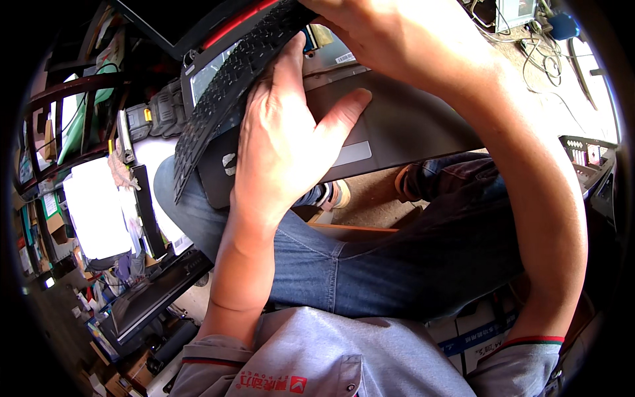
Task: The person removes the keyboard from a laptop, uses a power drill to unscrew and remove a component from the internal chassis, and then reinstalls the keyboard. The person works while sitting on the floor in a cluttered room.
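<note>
A dark laptop (pixel 410 116) lies across my thighs, its palm rest and pale touchpad (pixel 354 153) turned toward me. Its black keyboard (pixel 231 89) is lifted and tilted up at the left, baring part of the inside. My left hand (pixel 274 142) rests on the palm rest beside the keyboard, thumb spread and index finger stretched out; its other fingers are partly hidden. At the top edge, my right hand (pixel 370 36) reaches over the bared inside, close to the keyboard's upper end. Its fingertips are cut off or hidden, so any hold there does not show.
A dark screen (pixel 169 20) stands beyond the laptop. To the left are a black power adapter or tool-like block (pixel 165 109), white paper sheets (pixel 99 208) and a dark flat panel (pixel 155 298). Tangled cables (pixel 546 56) lie at the upper right.
</note>
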A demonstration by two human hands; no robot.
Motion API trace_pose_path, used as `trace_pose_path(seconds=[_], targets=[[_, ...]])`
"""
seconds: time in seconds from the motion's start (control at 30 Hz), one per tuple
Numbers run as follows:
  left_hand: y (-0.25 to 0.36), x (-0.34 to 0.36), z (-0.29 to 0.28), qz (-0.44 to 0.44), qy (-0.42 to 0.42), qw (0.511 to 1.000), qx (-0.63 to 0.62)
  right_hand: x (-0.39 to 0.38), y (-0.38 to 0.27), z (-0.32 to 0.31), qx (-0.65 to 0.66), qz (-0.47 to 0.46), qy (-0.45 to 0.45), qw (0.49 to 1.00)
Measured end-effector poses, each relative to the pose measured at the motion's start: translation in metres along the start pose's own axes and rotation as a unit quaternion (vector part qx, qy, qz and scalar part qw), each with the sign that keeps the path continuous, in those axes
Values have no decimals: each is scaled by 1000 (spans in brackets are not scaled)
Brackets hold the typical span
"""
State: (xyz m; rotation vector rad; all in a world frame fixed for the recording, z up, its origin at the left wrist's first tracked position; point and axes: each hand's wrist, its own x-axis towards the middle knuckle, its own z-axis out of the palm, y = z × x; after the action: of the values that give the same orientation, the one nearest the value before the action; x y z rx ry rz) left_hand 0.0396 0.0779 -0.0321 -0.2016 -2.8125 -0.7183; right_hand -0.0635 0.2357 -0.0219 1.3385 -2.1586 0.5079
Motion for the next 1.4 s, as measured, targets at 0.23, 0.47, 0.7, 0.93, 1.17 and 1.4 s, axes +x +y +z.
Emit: trace_pose_path(seconds=[0.23,0.47,0.7,0.93,1.17,1.4], targets=[[-3,0,2,-9,9,997,-70,0,1,1,8,-8,4,1000],[-4,1,3,-3,3,998,-68,-1,0,-2,-6,-1,10,1000],[9,2,-4,-59,-41,992,-100,-7,-3,-7,4,20,22,1000],[12,-1,-6,-61,-41,991,-108,-24,-24,-51,54,127,-71,988],[-4,-2,2,12,2,998,-62,-26,-33,-19,42,156,-134,978],[-2,-3,0,-7,-23,999,-34,-31,-28,0,32,148,-127,980]])
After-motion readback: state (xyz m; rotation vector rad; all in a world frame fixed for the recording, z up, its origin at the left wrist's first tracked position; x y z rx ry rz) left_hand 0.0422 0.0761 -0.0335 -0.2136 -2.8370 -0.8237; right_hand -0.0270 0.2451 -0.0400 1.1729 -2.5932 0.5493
